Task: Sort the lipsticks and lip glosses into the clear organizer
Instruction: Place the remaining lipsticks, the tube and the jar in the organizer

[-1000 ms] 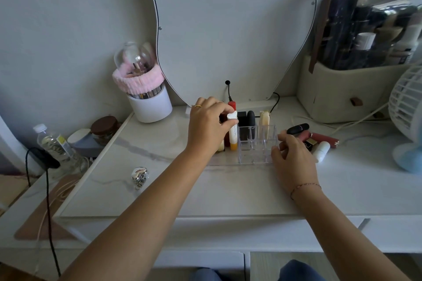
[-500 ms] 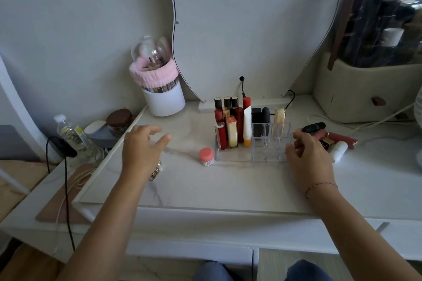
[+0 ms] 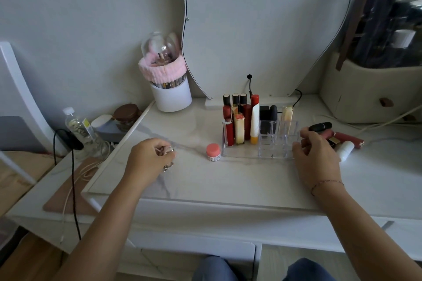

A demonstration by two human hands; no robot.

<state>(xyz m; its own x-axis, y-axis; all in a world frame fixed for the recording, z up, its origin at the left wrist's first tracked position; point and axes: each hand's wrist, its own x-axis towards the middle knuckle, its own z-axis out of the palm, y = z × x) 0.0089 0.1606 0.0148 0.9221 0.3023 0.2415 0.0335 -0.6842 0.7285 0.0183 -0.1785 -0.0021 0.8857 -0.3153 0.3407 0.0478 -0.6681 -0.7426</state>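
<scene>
Two grips: left fingers point(image 3: 158, 146) pinch a small item point(image 3: 166, 150), right fingers point(image 3: 299, 147) clasp the organizer point(image 3: 271, 143).

The worktop point(image 3: 228, 185) is white with grey marbling. The clear organizer point(image 3: 277, 143) stands on it toward the rear.

- Just left of the organizer: a pink-lidded jar point(image 3: 213, 152).
- Well to its left: a small metallic object point(image 3: 168, 166), partly hidden.
- Behind and to the left: a white cylindrical holder point(image 3: 171, 98).
- Directly behind: the mirror base point(image 3: 214, 101).
- Just right: loose lipsticks point(image 3: 348, 139) and a white tube point(image 3: 344, 149).
- Farther right, at the rear: a beige case point(image 3: 365, 93).
</scene>
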